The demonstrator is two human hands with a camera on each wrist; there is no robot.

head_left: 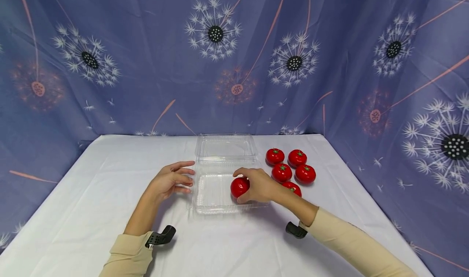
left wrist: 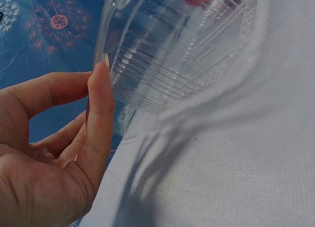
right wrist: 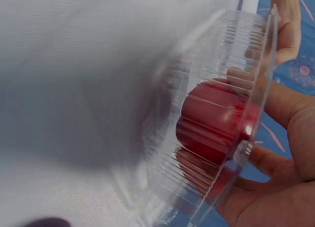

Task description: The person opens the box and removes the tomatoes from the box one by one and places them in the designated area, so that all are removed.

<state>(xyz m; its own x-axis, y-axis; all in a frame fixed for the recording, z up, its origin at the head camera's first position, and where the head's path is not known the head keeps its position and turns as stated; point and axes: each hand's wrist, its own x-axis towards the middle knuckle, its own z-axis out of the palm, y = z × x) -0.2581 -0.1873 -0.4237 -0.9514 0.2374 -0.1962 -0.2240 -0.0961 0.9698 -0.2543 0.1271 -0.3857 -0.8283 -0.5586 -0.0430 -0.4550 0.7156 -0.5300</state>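
A clear hinged plastic container (head_left: pixel 214 189) stands open, its lid (head_left: pixel 225 147) folded back behind the base. My right hand (head_left: pixel 258 185) grips a shiny red tomato (head_left: pixel 239 188) inside the right part of the base. Through the ribbed clear wall, the right wrist view shows this tomato (right wrist: pixel 216 118) with fingertips on either side of it. At the base's left rim is my left hand (head_left: pixel 170 181), its fingers loosely extended. In the left wrist view, the fingertips (left wrist: pixel 102 72) appear to touch that rim.
Several red tomatoes (head_left: pixel 281 173) with green stems are grouped on the white tablecloth (head_left: pixel 110 195), right of the container. My right forearm passes in front of the nearest tomato (head_left: pixel 292 188). A blue dandelion-print curtain (head_left: pixel 154 65) borders the table at the back and sides.
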